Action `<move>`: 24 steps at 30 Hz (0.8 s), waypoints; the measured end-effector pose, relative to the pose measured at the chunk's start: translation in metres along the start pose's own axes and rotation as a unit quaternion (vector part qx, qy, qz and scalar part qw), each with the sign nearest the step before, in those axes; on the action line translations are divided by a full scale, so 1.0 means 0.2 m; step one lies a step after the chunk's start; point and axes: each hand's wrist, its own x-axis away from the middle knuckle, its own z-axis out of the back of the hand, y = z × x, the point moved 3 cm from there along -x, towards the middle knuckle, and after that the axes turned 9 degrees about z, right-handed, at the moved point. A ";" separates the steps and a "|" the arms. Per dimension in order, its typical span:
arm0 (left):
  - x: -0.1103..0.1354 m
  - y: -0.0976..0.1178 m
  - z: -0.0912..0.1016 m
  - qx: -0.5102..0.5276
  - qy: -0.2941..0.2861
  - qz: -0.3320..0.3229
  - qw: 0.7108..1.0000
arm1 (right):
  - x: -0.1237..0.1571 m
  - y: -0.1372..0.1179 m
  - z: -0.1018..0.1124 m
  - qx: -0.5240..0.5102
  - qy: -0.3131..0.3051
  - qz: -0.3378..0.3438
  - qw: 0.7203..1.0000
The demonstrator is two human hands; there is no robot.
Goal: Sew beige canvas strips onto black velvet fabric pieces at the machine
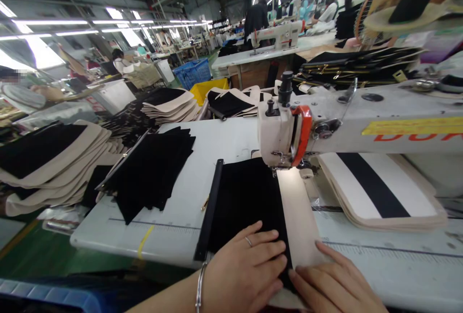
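Black panel (249,197) is flat on the worktop (224,134), far right corner right at the needle area of the sewing machine (343,115). Cream piece (298,211) shows along its right edge, lit by the machine lamp. Can't tell if the presser foot is down.

Left hand (249,265): palm down on the black panel, fingers slightly apart, not gripping. Ring (248,241) on one finger, bracelet (200,286) at the wrist. Right hand (333,279): fingertips at the near part of the cream piece, just beside the left; can't tell if it's pinching or only pressing.

Dark strip (210,211) runs down the panel's left edge, gold zip pull (205,203) beside it. Black pieces (155,168) piled left on the worktop. Striped panels (372,187) stacked under the machine arm. Yellow bin (208,90) and blue basket (193,73) beyond the worktop.
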 end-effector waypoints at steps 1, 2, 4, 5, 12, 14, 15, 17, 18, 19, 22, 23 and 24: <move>0.01 -0.01 -0.01 0.003 0.017 -0.006 1.000 | -0.01 0.01 0.00 -0.003 -0.016 0.016 1.000; 0.01 -0.01 -0.02 0.006 0.035 -0.011 0.999 | -0.02 0.02 -0.01 -0.005 -0.033 0.034 0.999; 0.01 -0.03 -0.04 0.008 0.061 -0.018 0.998 | -0.04 0.05 0.00 -0.005 -0.045 0.039 0.998; 0.01 -0.04 -0.05 0.008 0.066 -0.019 0.998 | -0.04 0.06 0.00 -0.006 -0.043 0.033 0.998; -0.07 -0.09 -0.04 -0.013 0.065 -0.038 0.997 | -0.05 0.11 -0.02 -0.022 -0.049 -0.006 0.999; -0.10 -0.11 -0.03 -0.030 0.064 -0.044 0.997 | -0.05 0.13 -0.04 -0.017 -0.054 -0.010 0.998; -0.11 -0.12 -0.03 -0.036 0.064 -0.046 0.996 | -0.05 0.14 -0.05 -0.011 -0.060 -0.013 0.998; -0.14 -0.14 -0.02 -0.045 0.062 -0.046 0.996 | -0.05 0.16 -0.07 0.001 -0.082 -0.020 0.996; -0.15 -0.15 -0.02 -0.050 0.061 -0.045 0.996 | -0.05 0.17 -0.08 0.006 -0.095 -0.024 0.995; -0.17 -0.17 -0.02 -0.055 0.060 -0.044 0.996 | -0.04 0.18 -0.09 0.010 -0.105 -0.030 0.994; -0.20 -0.20 -0.02 -0.069 0.053 -0.045 0.995 | -0.05 0.20 -0.11 0.010 -0.119 -0.052 0.991; -0.22 -0.22 -0.02 -0.071 0.053 -0.047 0.995 | -0.06 0.21 -0.11 0.009 -0.120 -0.059 0.991; -0.23 -0.23 -0.01 -0.072 0.054 -0.048 0.995 | -0.07 0.22 -0.11 0.006 -0.119 -0.065 0.991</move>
